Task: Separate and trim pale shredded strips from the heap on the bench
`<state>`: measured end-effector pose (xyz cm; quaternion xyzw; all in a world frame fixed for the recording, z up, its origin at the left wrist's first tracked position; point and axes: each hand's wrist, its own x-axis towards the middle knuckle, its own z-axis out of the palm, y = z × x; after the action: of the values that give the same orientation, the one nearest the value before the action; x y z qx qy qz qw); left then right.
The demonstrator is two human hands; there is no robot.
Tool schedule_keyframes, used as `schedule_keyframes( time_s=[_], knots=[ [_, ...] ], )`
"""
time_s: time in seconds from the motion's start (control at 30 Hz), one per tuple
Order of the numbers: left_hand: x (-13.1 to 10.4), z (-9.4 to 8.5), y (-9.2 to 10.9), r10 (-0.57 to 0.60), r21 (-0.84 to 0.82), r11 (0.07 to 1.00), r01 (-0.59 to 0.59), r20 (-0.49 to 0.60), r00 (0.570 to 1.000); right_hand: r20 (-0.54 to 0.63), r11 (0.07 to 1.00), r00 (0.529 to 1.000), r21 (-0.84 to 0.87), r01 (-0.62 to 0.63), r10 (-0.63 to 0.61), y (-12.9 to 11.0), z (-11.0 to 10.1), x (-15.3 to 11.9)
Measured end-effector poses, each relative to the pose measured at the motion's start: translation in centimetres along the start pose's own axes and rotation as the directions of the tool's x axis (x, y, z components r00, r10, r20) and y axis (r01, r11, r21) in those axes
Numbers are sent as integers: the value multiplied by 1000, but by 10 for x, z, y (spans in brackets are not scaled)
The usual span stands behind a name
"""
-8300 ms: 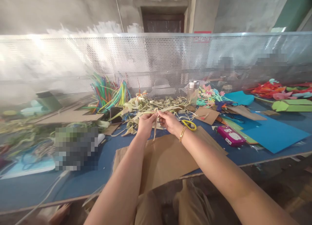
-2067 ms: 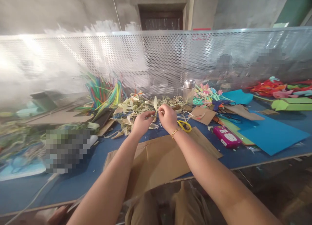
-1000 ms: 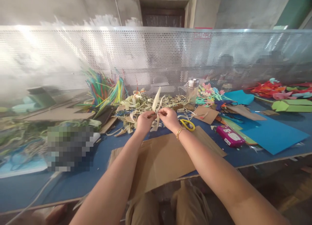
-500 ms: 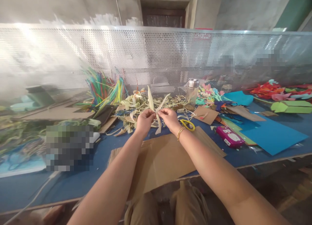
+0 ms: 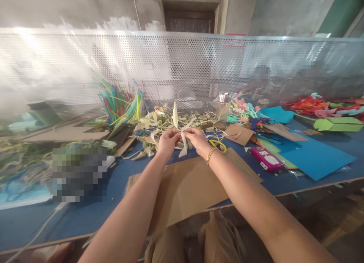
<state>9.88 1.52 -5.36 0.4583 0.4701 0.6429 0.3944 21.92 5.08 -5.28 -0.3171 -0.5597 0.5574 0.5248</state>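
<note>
Cardboard (image 5: 193, 187) — brown, matt, creased

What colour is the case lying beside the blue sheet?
The case is magenta, seen best in the head view.

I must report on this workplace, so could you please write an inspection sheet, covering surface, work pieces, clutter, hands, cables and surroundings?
Surface: blue table, brown cardboard on its near side.
Work pieces: pale leaf-shaped strips, held up and spread apart.
Clutter: pale scraps, yellow loop, purple case, blue sheet.
Hands: left hand and right hand pinch the strips; bare.
Cables: white cable at left, running to the near edge.
Surroundings: perforated screen behind; blurred figures beyond it.
</note>
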Motion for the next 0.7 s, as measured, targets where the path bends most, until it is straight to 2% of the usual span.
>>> schedule_keyframes(
  time_s=[0.13, 0.3, 0.43, 0.57, 0.7],
  knots=[
    [-3, 2, 2, -14, 25, 1000, 14, 13, 1000, -37, 999, 999, -28, 35, -36, 1, 0, 1],
    [-5, 3, 3, -12, 4, 1000, 11, 92, 996, -66, 1000, 998, 17, -1, 2, 5, -2, 4],
    [-2, 1, 2, -16, 42, 999, 14, 34, 999, -28, 1000, 999, 18, -18, 19, 6, -5, 6],
    [-1, 0, 1, -20, 77, 997, 18, 23, 1000, -11, 997, 999, -68, 44, -44, 8, -6, 7],
    [1, -3, 0, 30, 108, 994, -32, 19, 999, -31, 969, 993, -222, 106, -116, 10, -6, 7]
  ],
)
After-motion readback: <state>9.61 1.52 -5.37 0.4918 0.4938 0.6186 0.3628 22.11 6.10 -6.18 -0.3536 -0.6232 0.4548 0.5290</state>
